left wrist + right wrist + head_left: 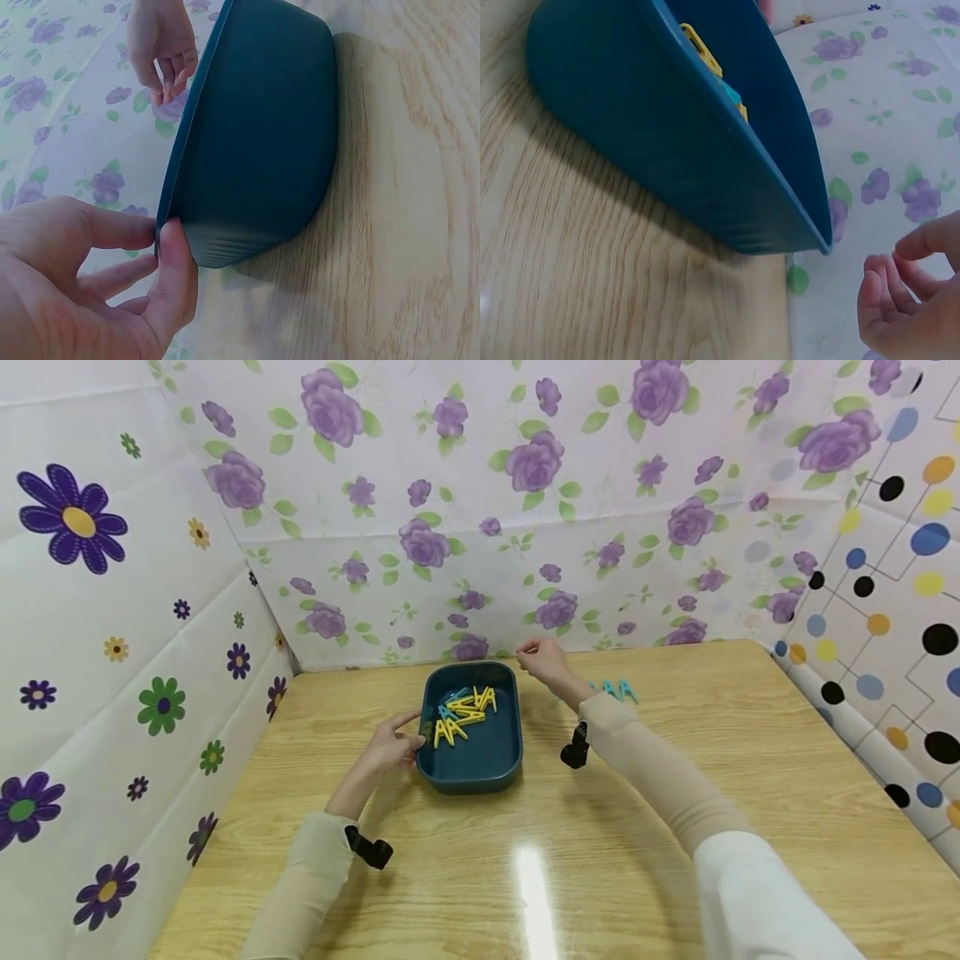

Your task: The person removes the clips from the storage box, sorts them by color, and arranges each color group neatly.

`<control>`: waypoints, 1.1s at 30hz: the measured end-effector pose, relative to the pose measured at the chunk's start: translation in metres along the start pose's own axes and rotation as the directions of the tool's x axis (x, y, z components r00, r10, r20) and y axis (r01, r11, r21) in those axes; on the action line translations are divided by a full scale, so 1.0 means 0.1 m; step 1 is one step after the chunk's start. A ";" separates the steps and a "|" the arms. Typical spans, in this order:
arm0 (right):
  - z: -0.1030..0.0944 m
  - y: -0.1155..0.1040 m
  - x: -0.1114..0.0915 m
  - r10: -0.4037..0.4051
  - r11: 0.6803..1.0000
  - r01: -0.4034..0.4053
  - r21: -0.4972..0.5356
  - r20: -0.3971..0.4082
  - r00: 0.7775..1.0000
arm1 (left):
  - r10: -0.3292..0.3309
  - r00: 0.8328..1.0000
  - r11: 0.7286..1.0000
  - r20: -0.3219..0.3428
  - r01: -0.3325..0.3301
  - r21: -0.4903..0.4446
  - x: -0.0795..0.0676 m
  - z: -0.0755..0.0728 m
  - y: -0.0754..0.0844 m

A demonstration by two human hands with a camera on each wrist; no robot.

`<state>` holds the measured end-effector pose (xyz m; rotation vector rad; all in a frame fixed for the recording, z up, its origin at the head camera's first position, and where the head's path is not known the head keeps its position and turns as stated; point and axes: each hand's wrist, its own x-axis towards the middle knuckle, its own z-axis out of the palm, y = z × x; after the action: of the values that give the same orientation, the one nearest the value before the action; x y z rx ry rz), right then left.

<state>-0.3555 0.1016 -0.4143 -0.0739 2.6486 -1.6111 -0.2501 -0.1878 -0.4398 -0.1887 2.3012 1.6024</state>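
Observation:
A dark teal plastic bin (470,783) stands on the table. Inside it lie several yellow clothespins (471,717) and some blue clothespins (447,712). My left hand (386,747) pinches the bin's left rim; the left wrist view shows thumb and fingers on either side of the edge (171,196). Beyond the bin's far right corner, my right hand (547,662) hovers apart from it. In the right wrist view its fingers (889,296) curl loosely and nothing shows between them. Right of the bin, blue clothespins (627,691) lie in a row, partly hidden by my right forearm.
The wooden table (645,877) reaches back to a cloth (480,568) with purple roses. Side cloths with flowers (97,693) on the left and coloured dots (900,635) on the right enclose it. A small black camera sits on each wrist.

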 end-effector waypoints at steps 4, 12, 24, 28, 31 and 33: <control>0.06 -0.05 0.00 -0.040 0.998 0.044 -0.035 0.090 0.995 | -0.002 1.000 1.000 -0.018 0.002 0.010 0.00 0.01 0.00; 0.21 -0.17 0.05 -0.114 0.980 0.159 -0.116 0.323 0.939 | 0.008 1.000 1.000 -0.015 -0.007 0.029 -0.02 0.00 0.01; 0.36 -0.35 0.11 -0.038 0.914 0.264 -0.307 0.584 0.811 | 0.012 1.000 1.000 -0.004 -0.012 0.019 -0.02 0.01 0.00; 0.44 -0.41 0.11 -0.046 0.855 0.356 -0.377 0.629 0.776 | 0.013 1.000 1.000 -0.007 -0.013 0.019 -0.03 0.00 0.01; 0.52 -0.43 0.12 -0.028 0.819 0.389 -0.422 0.648 0.761 | 0.014 1.000 1.000 -0.008 -0.014 0.022 -0.03 0.00 0.00; 0.56 -0.40 0.17 -0.002 0.810 0.385 -0.442 0.654 0.756 | 0.015 1.000 1.000 -0.006 -0.015 0.016 -0.02 0.00 -0.01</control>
<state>-0.3681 0.0323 -0.4049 -0.8004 2.4709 -0.5784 -0.2480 -0.1879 -0.4399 -0.1729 2.3248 1.5918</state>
